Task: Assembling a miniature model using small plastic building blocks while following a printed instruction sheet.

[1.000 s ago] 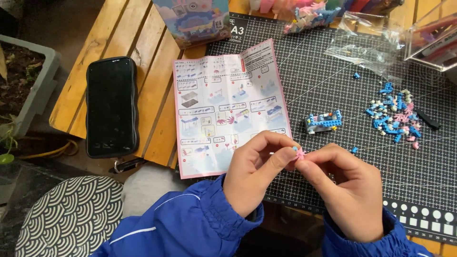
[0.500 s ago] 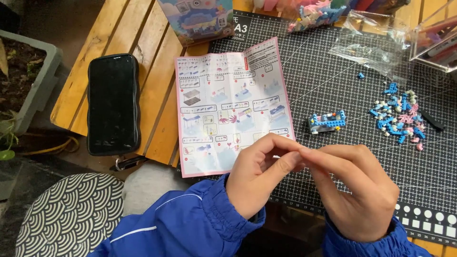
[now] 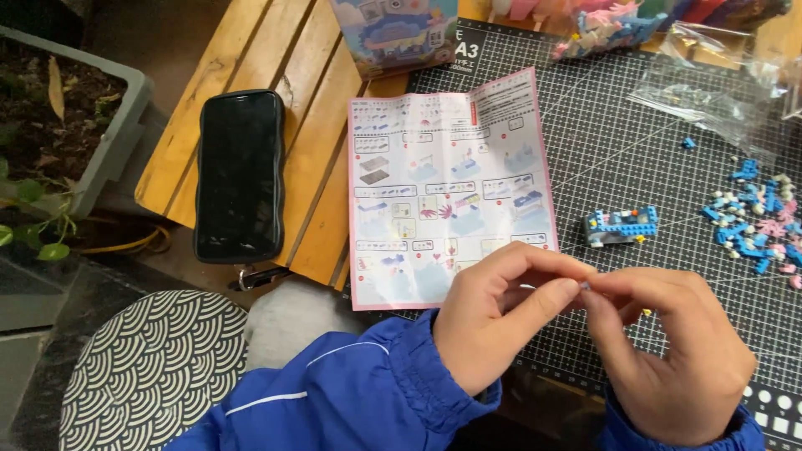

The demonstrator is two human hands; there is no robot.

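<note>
Two bare hands meet fingertip to fingertip over the near edge of a dark gridded cutting mat [image 3: 635,150]; the left hand [image 3: 493,321] and right hand [image 3: 668,351] are pinched together on a tiny piece [image 3: 583,286], almost hidden between thumbs and forefingers, its colour too small to tell; both wrists wear glossy blue jacket sleeves [image 3: 351,392]. Just beyond the hands lies a creased, pink-bordered instruction sheet [image 3: 447,184], half on the mat and half on the slatted wooden table [image 3: 251,67]; to its right sits a small blue brick model [image 3: 622,225], close to the fingers, and farther right a loose scatter of blue, pink and white bricks [image 3: 752,221]. Crinkled clear plastic bags [image 3: 718,83] crowd the far right corner; a colourful box [image 3: 397,29] stands at the far edge. A black phone [image 3: 240,175] rests on the slats to the left, well apart; open mat remains between sheet and scatter. Below the table's near left edge is a round wave-patterned stool [image 3: 150,367]; a grey planter [image 3: 100,142] stands far left.
</note>
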